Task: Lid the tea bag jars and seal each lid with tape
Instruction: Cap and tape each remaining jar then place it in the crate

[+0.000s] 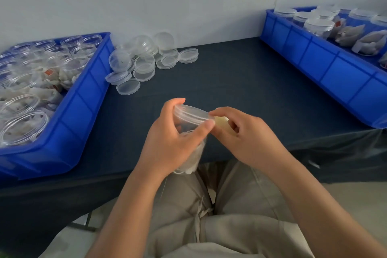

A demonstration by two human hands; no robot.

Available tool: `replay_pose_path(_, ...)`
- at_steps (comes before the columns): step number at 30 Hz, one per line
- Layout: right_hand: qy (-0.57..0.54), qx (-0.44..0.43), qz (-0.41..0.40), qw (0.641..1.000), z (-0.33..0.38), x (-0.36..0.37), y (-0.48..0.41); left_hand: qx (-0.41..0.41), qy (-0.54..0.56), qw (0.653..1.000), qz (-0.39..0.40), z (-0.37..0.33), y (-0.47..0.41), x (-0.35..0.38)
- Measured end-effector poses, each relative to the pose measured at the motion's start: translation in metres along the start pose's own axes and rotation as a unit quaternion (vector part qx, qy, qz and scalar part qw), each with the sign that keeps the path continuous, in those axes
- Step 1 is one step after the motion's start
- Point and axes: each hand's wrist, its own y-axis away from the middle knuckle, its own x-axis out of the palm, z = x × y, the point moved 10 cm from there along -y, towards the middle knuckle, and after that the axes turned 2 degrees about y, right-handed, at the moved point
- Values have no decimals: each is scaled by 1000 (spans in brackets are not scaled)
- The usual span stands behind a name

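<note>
My left hand [169,142] grips a clear plastic jar [191,132] with tea bags inside, held tilted above the table's front edge. A clear lid [191,113] sits on the jar's mouth. My right hand [247,134] holds a pale yellowish roll of tape [223,121], and its fingertips touch the lid's right rim. A pile of loose clear lids [142,63] lies on the dark table at the back left.
A blue bin [83,98] at the left holds several open jars with tea bags. Another blue bin [326,65] at the right holds lidded jars and loose tea bags. A white wall runs behind the dark table [230,81].
</note>
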Motion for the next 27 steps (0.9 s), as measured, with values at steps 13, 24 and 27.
replay_pose_path(13, -8, -16, 109, 994, -3, 3, 1, -90, 152, 984, -2, 25, -2, -11)
replay_pose_path(24, 2, 14, 102, 995, -28, -9, -10, -201, 393, 890, 116, 38, 17, 30)
replay_pose_path(27, -32, -3, 86, 996, -21, -10, -11, -207, 425, 868, 150, 31, 18, 39)
